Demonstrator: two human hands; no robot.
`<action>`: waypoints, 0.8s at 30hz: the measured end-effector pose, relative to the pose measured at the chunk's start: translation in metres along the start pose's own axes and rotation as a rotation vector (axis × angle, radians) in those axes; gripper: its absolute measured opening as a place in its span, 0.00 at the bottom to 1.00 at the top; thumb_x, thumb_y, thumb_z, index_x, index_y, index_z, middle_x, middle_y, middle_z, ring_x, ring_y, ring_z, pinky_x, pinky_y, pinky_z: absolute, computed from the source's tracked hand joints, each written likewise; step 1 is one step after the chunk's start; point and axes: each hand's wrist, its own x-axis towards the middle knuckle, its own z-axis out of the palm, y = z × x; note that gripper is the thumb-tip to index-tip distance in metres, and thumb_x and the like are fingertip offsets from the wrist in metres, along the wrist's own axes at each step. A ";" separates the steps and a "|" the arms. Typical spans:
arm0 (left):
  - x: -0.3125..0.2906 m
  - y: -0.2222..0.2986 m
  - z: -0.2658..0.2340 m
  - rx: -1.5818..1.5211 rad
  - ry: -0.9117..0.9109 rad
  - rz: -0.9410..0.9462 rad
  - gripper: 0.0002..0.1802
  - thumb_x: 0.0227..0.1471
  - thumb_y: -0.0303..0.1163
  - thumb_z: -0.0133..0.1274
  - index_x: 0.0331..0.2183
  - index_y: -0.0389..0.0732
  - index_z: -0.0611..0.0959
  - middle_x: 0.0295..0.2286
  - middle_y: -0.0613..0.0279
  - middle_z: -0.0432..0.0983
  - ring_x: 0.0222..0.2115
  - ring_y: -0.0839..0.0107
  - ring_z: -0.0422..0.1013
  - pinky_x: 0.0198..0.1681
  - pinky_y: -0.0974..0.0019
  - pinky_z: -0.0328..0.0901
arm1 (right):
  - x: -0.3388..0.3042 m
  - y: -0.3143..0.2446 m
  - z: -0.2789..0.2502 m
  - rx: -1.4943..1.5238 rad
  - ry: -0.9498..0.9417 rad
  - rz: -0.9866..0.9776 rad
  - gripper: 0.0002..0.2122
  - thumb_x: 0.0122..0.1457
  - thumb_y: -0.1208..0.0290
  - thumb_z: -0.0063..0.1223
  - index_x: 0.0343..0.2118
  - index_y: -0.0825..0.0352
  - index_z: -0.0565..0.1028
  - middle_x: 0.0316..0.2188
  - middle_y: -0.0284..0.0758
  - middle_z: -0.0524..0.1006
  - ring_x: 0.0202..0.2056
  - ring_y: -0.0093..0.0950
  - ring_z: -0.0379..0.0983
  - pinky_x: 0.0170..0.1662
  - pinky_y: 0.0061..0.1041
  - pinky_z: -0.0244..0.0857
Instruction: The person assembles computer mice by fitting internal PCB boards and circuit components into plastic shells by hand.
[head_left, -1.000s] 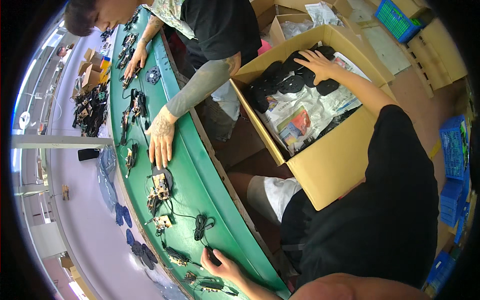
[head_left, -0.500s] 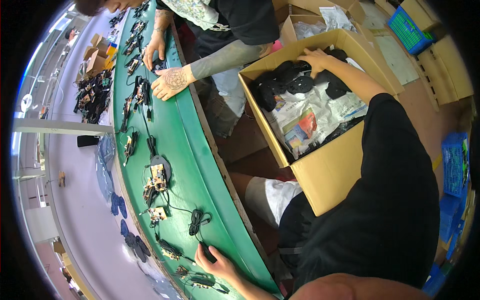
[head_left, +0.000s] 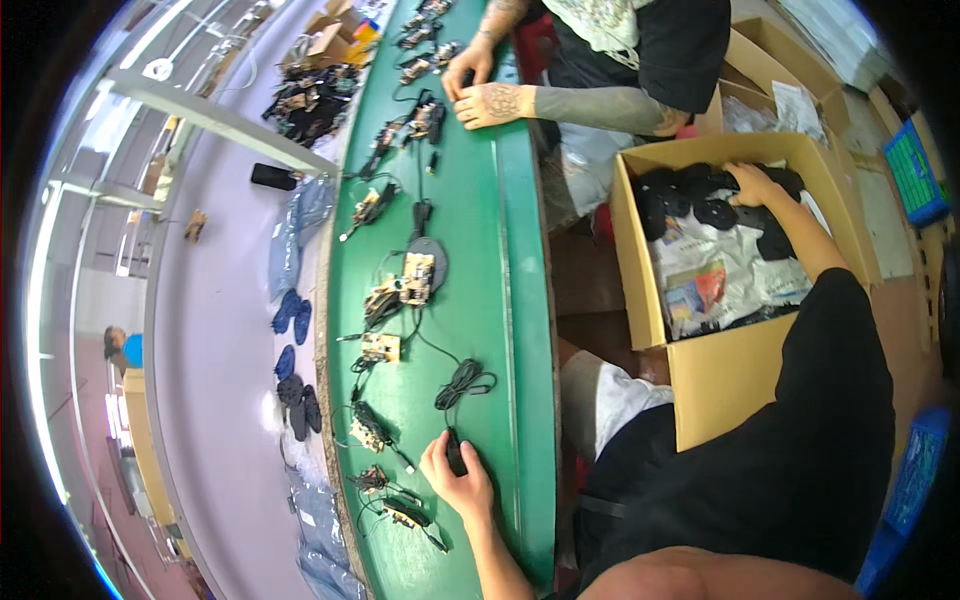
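Observation:
My left hand [head_left: 462, 482] rests on the green conveyor belt [head_left: 470, 300], its thumb and fingers curled around a black oblong piece [head_left: 456, 455]. A tied bundle of black cable [head_left: 464, 385] runs from that piece. Off to the right, my right hand [head_left: 756, 186] reaches into an open cardboard box [head_left: 735, 155]. Its fingers are spread over black plastic parts [head_left: 714, 213] at the far side, with the fingertips partly hidden. Printed crumpled paper [head_left: 735, 275] lies nearer in the box. Beyond the cable bundle, a circuit board [head_left: 418, 278] lies against a dark round disc [head_left: 436, 258].
Several circuit boards with cables, such as one board [head_left: 380, 347], line the belt's left side. A co-worker's hands [head_left: 488, 100] work at the far end. Dark blue shoe-shaped pieces [head_left: 290, 315] lie on the pale surface beyond. Blue crates [head_left: 918, 460] stand at right.
The whole view has turned, so the belt and box sit further right. My left hand stays on the black piece, and my right hand stays among the black parts in the box.

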 end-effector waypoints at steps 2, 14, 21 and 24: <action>-0.001 -0.006 -0.006 -0.015 0.014 0.030 0.18 0.51 0.24 0.58 0.46 0.34 0.81 0.42 0.49 0.75 0.45 0.54 0.71 0.52 0.58 0.65 | 0.001 -0.010 -0.006 -0.013 0.079 -0.068 0.40 0.42 0.66 0.72 0.61 0.66 0.65 0.56 0.52 0.70 0.57 0.52 0.67 0.61 0.43 0.61; 0.003 -0.008 0.004 -0.089 0.056 0.132 0.19 0.47 0.27 0.61 0.44 0.36 0.82 0.40 0.51 0.76 0.43 0.53 0.70 0.50 0.55 0.65 | -0.077 0.033 0.003 0.514 0.525 -0.084 0.34 0.49 0.78 0.65 0.62 0.70 0.65 0.56 0.46 0.73 0.58 0.40 0.69 0.62 0.33 0.59; 0.001 -0.022 0.011 -0.182 0.108 0.145 0.18 0.47 0.30 0.60 0.42 0.38 0.82 0.39 0.53 0.76 0.43 0.53 0.70 0.47 0.54 0.64 | -0.109 0.058 -0.027 0.527 0.763 -0.112 0.32 0.54 0.63 0.69 0.57 0.76 0.70 0.54 0.45 0.76 0.55 0.35 0.72 0.61 0.32 0.61; 0.003 -0.018 0.020 -0.195 0.126 0.134 0.19 0.47 0.32 0.60 0.43 0.38 0.81 0.39 0.54 0.75 0.45 0.54 0.68 0.47 0.54 0.63 | -0.113 0.017 -0.075 0.575 0.826 -0.104 0.31 0.54 0.63 0.69 0.57 0.76 0.71 0.55 0.43 0.75 0.54 0.34 0.72 0.60 0.31 0.61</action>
